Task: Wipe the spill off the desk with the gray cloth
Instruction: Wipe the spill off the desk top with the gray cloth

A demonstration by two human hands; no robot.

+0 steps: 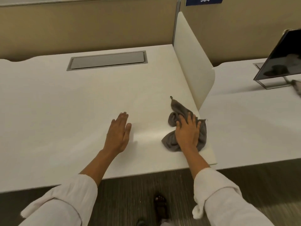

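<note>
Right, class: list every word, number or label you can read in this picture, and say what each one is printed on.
"384": white digits on the blue sign at the top of the partition wall; the frame's edge cuts the sign, so any text above is out of view.
No other text shows on the desk, gray cloth or monitor.

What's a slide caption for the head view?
Right hand presses gray cloth on white desk; left hand flat beside.

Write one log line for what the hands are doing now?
right hand: pressing gray cloth on desk | left hand: flat, empty | spill: none visible
</note>
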